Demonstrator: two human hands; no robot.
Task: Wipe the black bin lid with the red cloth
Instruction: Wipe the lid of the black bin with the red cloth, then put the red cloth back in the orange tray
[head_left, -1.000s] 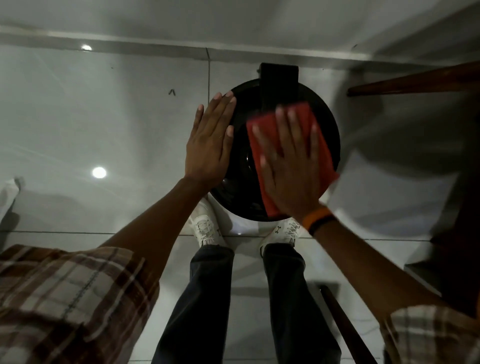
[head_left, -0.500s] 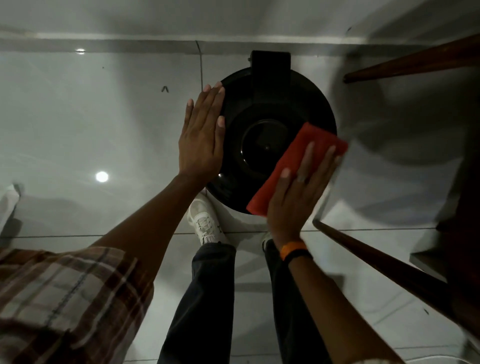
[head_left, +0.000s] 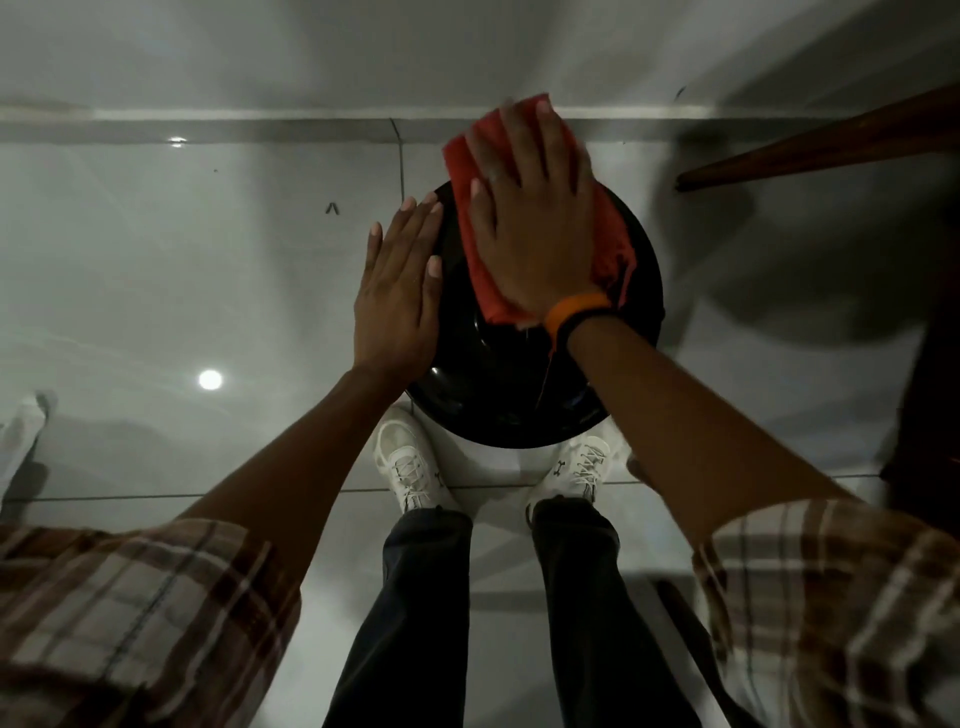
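Both arms reach forward and down, bare to the rolled plaid sleeves; the left hand (head_left: 397, 291) lies flat, fingers straight and together, thumb tucked alongside; the right hand (head_left: 535, 228) is spread palm-down, fingers extended forward and slightly splayed; an orange and a black band circle the right wrist.

One camera only, worn on the person's head, looks almost straight down past both forearms to the tiled floor (head_left: 156, 291), so the black bin lid (head_left: 498, 395) sits near the middle of the frame with the white shoes (head_left: 413, 470) just below it. The wide lens bends the wall base (head_left: 208, 124) along the top and takes in the plaid sleeves (head_left: 130, 613) at the lower corners. It rides close above the work; with no second view, nothing is shared.
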